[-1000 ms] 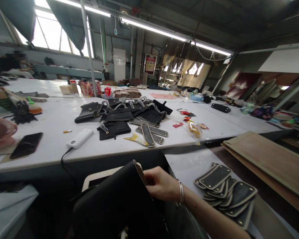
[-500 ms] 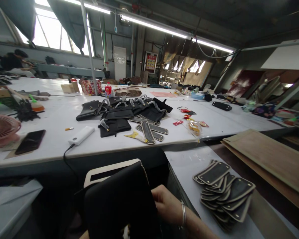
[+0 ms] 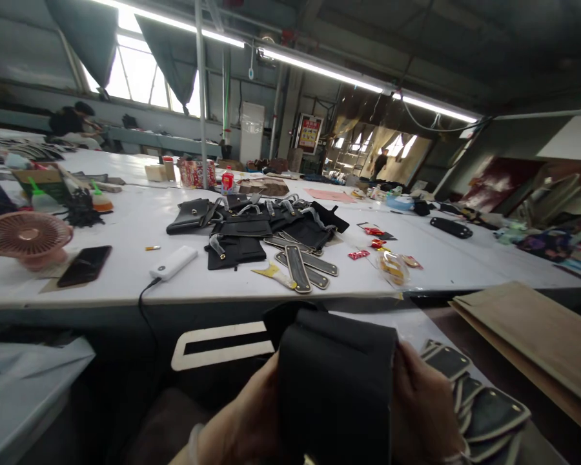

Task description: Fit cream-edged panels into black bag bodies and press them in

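Note:
A black leather bag piece (image 3: 336,387) is held up close in front of me, bent over at its top edge. My left hand (image 3: 254,407) grips its left side, and my right hand (image 3: 423,400) is closed on its right edge. Some fingers of both hands are hidden behind the leather. To the left of it shows a cream rounded frame (image 3: 223,332) with a dark slot; I cannot tell whether it is attached. Beside my right hand lies a pile of black panels (image 3: 496,413) with pale edges and small studs, partly covered by that hand.
Black bags (image 3: 244,226) with wrapped handles lie heaped on the white table (image 3: 126,284). Nearby are a pink fan (image 3: 26,236), a phone (image 3: 84,265), a white power bank (image 3: 174,263) and several pale-edged strips (image 3: 297,268). Brown board (image 3: 537,342) lies at right. A person (image 3: 72,124) sits far left.
The leather piece has moved right and turned its edge toward my right hand. My left hand has come into fuller view on its left side. The camera view has shifted slightly left.

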